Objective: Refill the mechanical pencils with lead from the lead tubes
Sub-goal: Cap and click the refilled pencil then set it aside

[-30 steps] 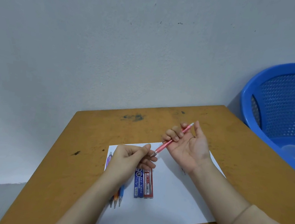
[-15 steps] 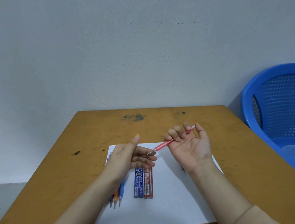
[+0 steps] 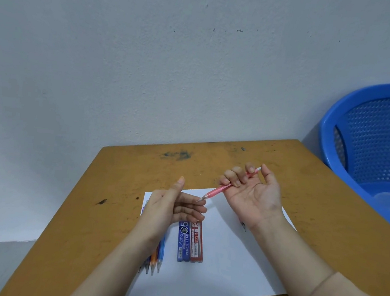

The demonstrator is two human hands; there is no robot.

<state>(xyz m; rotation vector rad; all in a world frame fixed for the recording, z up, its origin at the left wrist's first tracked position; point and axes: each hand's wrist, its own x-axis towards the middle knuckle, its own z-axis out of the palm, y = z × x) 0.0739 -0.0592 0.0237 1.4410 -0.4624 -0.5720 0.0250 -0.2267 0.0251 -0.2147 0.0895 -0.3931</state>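
My right hand [image 3: 253,197] is palm up above the white paper [image 3: 226,268], its fingers curled round a pink mechanical pencil [image 3: 218,191] whose tip points down-left. My left hand [image 3: 172,209] hovers beside that tip with straight fingers and raised thumb, holding nothing; the tip nearly touches its index finger. A blue lead tube [image 3: 184,241] and a red lead tube [image 3: 197,241] lie side by side on the paper. Several more mechanical pencils [image 3: 156,260] lie partly under my left forearm. Another pencil tip [image 3: 243,226] peeks out beneath my right wrist.
The paper lies on a worn brown wooden table [image 3: 115,188] against a grey wall. A blue plastic basket [image 3: 373,144] stands off the table's right edge, with a clear item inside it.
My left hand has let go of the pencil tip and opened, thumb lifting upward. My right hand keeps the pink pencil and has barely moved.
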